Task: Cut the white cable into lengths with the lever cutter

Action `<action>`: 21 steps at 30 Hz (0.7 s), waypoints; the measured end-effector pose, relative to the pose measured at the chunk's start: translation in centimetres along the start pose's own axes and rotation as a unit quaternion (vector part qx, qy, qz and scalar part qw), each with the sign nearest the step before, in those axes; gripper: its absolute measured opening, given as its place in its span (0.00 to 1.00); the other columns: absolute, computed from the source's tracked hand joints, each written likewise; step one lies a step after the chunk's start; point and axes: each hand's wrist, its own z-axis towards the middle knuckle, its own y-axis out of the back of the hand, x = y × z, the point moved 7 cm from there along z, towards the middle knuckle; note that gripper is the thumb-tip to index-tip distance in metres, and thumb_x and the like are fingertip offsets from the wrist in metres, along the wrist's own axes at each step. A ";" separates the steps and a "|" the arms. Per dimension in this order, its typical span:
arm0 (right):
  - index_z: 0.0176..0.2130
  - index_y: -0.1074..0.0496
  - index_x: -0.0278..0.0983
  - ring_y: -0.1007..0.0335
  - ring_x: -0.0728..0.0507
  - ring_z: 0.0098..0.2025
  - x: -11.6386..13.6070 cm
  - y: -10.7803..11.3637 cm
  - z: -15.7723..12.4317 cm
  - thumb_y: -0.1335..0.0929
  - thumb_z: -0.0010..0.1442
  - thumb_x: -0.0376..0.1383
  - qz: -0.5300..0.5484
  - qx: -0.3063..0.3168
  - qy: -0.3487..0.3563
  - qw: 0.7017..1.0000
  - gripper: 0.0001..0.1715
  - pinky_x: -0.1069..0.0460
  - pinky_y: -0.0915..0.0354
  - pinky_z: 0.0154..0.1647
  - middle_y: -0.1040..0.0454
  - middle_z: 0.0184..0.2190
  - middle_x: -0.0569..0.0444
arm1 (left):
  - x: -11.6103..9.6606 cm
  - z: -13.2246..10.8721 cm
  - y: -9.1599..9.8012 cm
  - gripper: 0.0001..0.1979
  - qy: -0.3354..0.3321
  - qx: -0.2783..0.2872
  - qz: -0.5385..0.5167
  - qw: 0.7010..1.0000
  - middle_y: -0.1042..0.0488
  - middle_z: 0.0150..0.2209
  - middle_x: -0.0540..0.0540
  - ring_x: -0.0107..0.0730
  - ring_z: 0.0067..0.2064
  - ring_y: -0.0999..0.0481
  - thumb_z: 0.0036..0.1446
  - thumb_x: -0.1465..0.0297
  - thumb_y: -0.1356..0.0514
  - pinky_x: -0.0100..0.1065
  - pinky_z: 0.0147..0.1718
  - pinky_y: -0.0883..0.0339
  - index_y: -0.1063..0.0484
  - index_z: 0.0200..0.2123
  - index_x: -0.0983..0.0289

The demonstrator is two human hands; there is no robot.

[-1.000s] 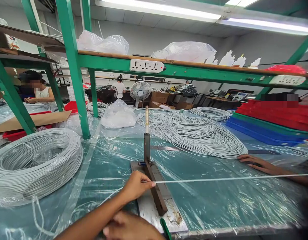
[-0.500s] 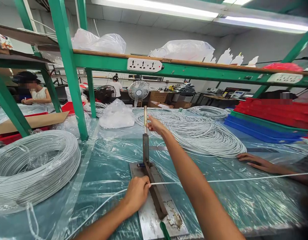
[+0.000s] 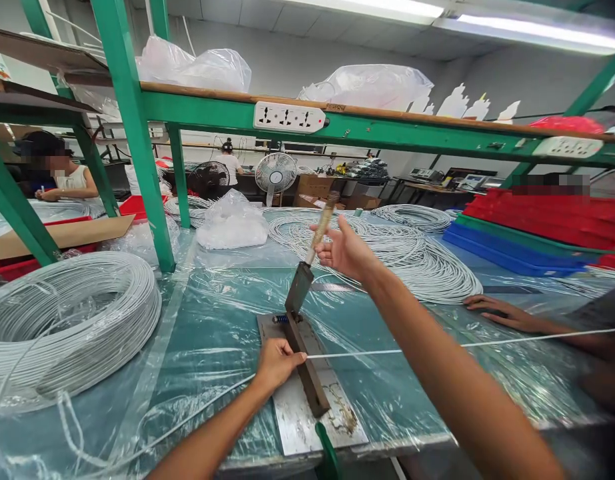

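My left hand (image 3: 276, 365) is closed on a white cable (image 3: 354, 353), pressing it with thumb and fingers at the steel bar of a bench cutter (image 3: 310, 377). The cable runs right across the table and trails left below my wrist. The cutter's lever (image 3: 300, 288) stands raised and leans to the right. My right hand (image 3: 350, 252) is beside the lever's worn handle (image 3: 323, 227), thumb up and fingers loosely apart, the fingertips at the handle's lower part. Whether they touch it I cannot tell. The cutter's metal base plate (image 3: 332, 407) lies at the table's front edge.
A large coil of grey-white cable (image 3: 132, 320) lies at left, more loose coils (image 3: 417, 267) behind the cutter. Another person's hand (image 3: 502, 312) rests at right by the coils. Stacked red and blue trays (image 3: 507, 250) stand behind it. A green clamp handle (image 3: 327, 450) juts at the front edge.
The lever has tilted from upright to the right. My right hand has moved right with it and its fingers have loosened. My left hand stays on the cable at the bar.
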 end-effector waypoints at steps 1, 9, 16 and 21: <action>0.53 0.37 0.31 0.35 0.53 0.19 -0.1 0.3 -1.9 0.51 0.63 0.55 0.007 -0.008 -0.009 1.000 0.37 0.58 0.39 0.23 0.30 0.21 0.56 | 0.2 0.1 0.0 0.18 0.001 -0.008 -0.002 1.000 0.44 0.15 0.43 0.21 0.20 0.45 0.40 0.63 0.35 0.27 0.22 0.54 0.43 0.14 0.64; 0.55 0.38 0.39 0.36 0.49 0.18 -6.9 2.6 -17.1 0.34 0.54 0.49 -0.031 -0.042 -0.157 0.986 0.32 0.54 0.38 0.19 0.28 0.26 0.51 | 0.3 -0.5 0.4 0.19 -0.004 -0.041 0.006 0.999 0.44 0.14 0.44 0.22 0.20 0.44 0.39 0.59 0.35 0.27 0.21 0.54 0.40 0.15 0.64; 0.56 0.43 0.39 0.45 0.54 0.13 -13.7 1.6 -22.6 0.30 0.46 0.44 0.009 -0.050 -0.288 0.956 0.40 0.59 0.44 0.11 0.36 0.22 0.60 | -0.3 -0.9 0.5 0.18 -0.019 -0.052 0.020 0.998 0.44 0.15 0.44 0.21 0.20 0.44 0.41 0.61 0.35 0.26 0.21 0.55 0.41 0.15 0.64; 0.54 0.44 0.34 0.63 0.57 0.09 -15.9 1.4 -22.3 0.32 0.45 0.48 -0.102 -0.044 -0.290 0.951 0.41 0.61 0.63 0.07 0.49 0.13 0.68 | -0.5 -1.1 0.6 0.19 -0.026 -0.055 0.027 0.998 0.44 0.15 0.44 0.21 0.21 0.45 0.41 0.61 0.36 0.26 0.21 0.56 0.42 0.15 0.64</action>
